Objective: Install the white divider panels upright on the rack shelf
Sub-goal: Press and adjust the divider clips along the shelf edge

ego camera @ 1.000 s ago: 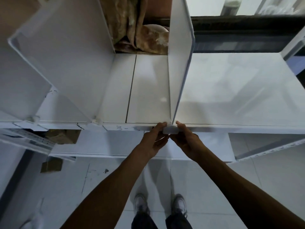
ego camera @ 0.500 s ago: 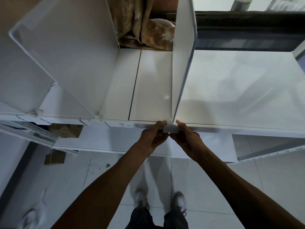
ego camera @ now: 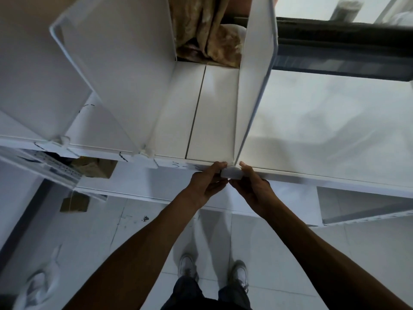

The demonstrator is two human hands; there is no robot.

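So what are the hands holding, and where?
The left hand and right hand pinch the small white clip at the front bottom corner of the divider panel.

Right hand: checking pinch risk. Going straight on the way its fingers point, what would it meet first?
The right hand pinches the white clip at the foot of the divider panel; that first, then probably the shelf edge.

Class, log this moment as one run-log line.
left hand pinches clip | right hand pinches clip | divider panel upright on shelf
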